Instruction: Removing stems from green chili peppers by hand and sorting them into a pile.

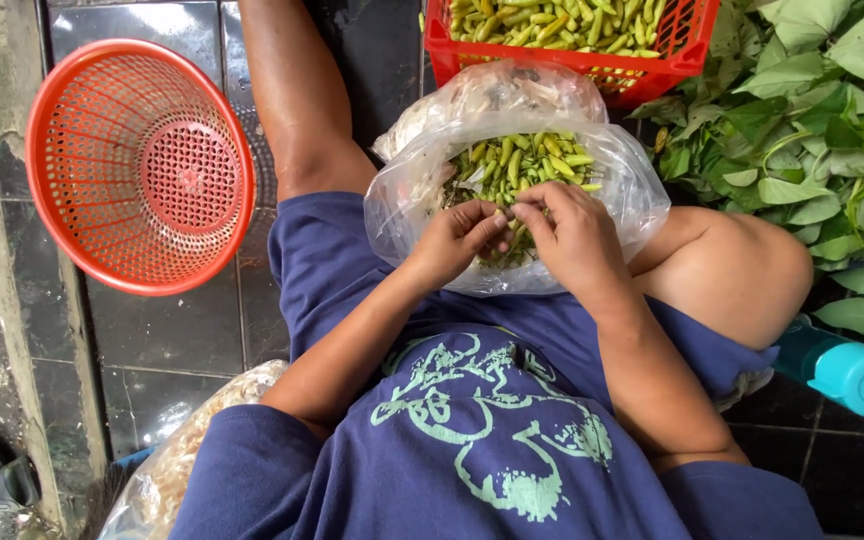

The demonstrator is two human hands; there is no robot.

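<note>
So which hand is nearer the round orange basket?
Left. The left hand is over the bag of green chilies, on the side toward the orange basket; the right hand is beside it, farther away.

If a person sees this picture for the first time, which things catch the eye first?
Probably the round orange basket, which stands open and tilted on the dark tiles at the left. Next, the left hand and right hand meet over a clear plastic bag of green chillies on the lap, with green leaves heaped at the right.
</note>
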